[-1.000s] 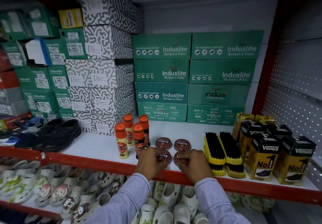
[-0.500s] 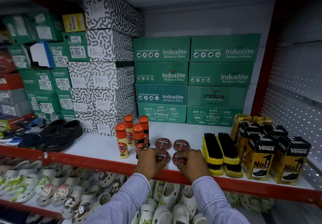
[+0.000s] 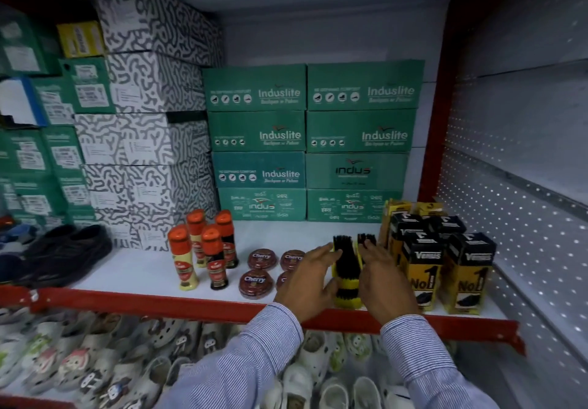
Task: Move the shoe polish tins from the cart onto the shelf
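Note:
Several round brown Cherry polish tins lie on the white shelf [image 3: 143, 268]: a front left tin [image 3: 256, 282], a back left tin [image 3: 262, 258], a back right tin [image 3: 292, 259], and a fourth tin [image 3: 281, 279] mostly hidden behind my left hand. My left hand [image 3: 307, 284] rests with fingers spread against the left side of the yellow shoe brushes [image 3: 346, 268]. My right hand [image 3: 383, 281] lies flat on their right side, covering the second brush stack. Neither hand is closed around anything. No cart shows.
Orange-capped Kiwi polish bottles [image 3: 200, 249] stand left of the tins. Yellow and black Venus boxes [image 3: 445, 265] fill the right end. Green Induslite boxes [image 3: 308, 141] and patterned shoe boxes [image 3: 143, 122] line the back. Black shoes [image 3: 63, 252] sit far left; clogs [image 3: 95, 361] lie below.
Both hands have left the two front tins and moved right onto the shoe brushes. The front left tin now lies uncovered. The view has shifted right.

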